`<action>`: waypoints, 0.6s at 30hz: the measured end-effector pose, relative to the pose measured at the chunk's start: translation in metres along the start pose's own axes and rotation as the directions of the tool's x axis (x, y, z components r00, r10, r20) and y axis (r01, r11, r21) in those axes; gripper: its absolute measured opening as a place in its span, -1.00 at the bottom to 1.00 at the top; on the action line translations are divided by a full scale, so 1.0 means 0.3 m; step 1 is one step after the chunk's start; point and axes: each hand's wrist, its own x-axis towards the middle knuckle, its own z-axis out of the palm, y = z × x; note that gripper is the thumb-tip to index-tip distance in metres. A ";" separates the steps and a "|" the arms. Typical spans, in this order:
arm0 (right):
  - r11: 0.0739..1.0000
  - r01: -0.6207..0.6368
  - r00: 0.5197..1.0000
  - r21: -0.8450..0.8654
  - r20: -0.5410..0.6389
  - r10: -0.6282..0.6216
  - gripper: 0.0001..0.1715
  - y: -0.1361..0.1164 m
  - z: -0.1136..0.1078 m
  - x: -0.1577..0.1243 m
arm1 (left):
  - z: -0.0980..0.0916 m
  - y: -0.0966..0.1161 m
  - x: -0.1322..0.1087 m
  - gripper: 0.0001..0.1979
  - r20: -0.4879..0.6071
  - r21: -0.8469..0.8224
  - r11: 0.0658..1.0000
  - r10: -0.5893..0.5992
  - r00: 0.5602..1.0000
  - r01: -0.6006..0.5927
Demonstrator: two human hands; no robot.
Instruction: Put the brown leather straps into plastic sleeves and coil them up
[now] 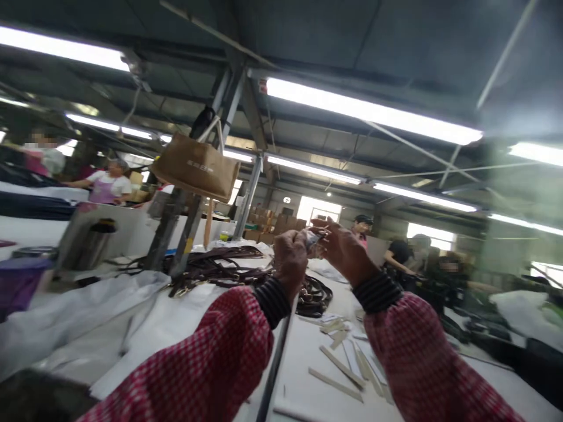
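Observation:
Raised in front of me, my left hand (pixel 290 258) is closed, its fingers pinched on a small whitish, crumpled-looking piece (pixel 313 238). My right hand (pixel 346 249) meets it from the other side, with bent fingers at the same piece; the fingertips are blurred and partly hidden. What exactly the piece is I cannot make out. Below and behind the hands, dark brown leather straps (pixel 233 266) with metal buckles lie in a heap on the table. A coil of straps (pixel 314 296) sits just under the hands.
Grey-beige strips (pixel 341 366) lie scattered on the white table (pixel 303 390). White plastic sheeting (pixel 74 328) covers the left side. A brown bag (pixel 196 167) hangs at a metal post (pixel 253 196). A purple bucket (pixel 21 284) stands far left. Other people work in the background.

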 end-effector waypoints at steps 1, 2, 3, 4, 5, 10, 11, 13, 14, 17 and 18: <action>1.000 0.015 1.000 -0.016 -0.017 -0.015 -0.61 0.007 -0.014 0.000 | -0.008 -0.008 -0.008 -0.64 0.000 -0.003 1.000 -0.013 1.000 0.013; 0.999 0.032 0.999 -0.037 -0.010 -0.033 -0.59 0.009 -0.026 -0.001 | -0.013 -0.013 -0.014 -0.65 0.008 -0.007 1.000 -0.028 1.000 0.028; 0.997 0.052 0.999 -0.056 0.011 -0.051 -0.55 0.008 -0.035 -0.001 | -0.014 -0.014 -0.020 -0.65 0.022 -0.013 0.999 -0.044 0.999 0.044; 0.995 0.069 0.997 -0.073 0.035 -0.066 -0.51 0.003 -0.042 0.000 | -0.010 -0.011 -0.025 -0.66 0.042 -0.021 0.998 -0.060 0.997 0.061; 0.993 0.083 0.996 -0.089 0.051 -0.079 -0.47 -0.006 -0.046 0.002 | -0.003 -0.007 -0.028 -0.67 0.067 -0.033 0.996 -0.076 0.995 0.078; 0.977 0.171 0.983 -0.129 0.088 -0.161 -0.40 -0.092 -0.043 0.022 | 0.083 0.037 -0.018 -0.71 0.201 -0.126 0.980 -0.129 0.971 0.157; 0.971 0.185 0.979 -0.149 0.113 -0.169 -0.39 -0.113 -0.042 0.023 | 0.107 0.049 -0.012 -0.73 0.219 -0.154 0.975 -0.126 0.968 0.161; 0.961 0.197 0.972 -0.194 0.168 -0.165 -0.38 -0.154 -0.043 0.019 | 0.155 0.074 -0.001 -0.77 0.238 -0.214 0.964 -0.105 0.966 0.157; 0.958 0.195 0.969 -0.210 0.190 -0.156 -0.37 -0.173 -0.047 0.013 | 0.177 0.085 0.003 -0.80 0.245 -0.240 0.958 -0.095 0.965 0.155; 0.959 0.175 0.966 -0.224 0.225 -0.124 -0.35 -0.217 -0.069 -0.008 | 0.221 0.104 -0.002 -0.83 0.310 -0.283 0.941 -0.094 0.946 0.186; 0.960 0.170 0.968 -0.222 0.223 -0.119 -0.35 -0.227 -0.079 -0.017 | 0.227 0.105 -0.008 -0.83 0.361 -0.289 0.933 -0.100 0.927 0.213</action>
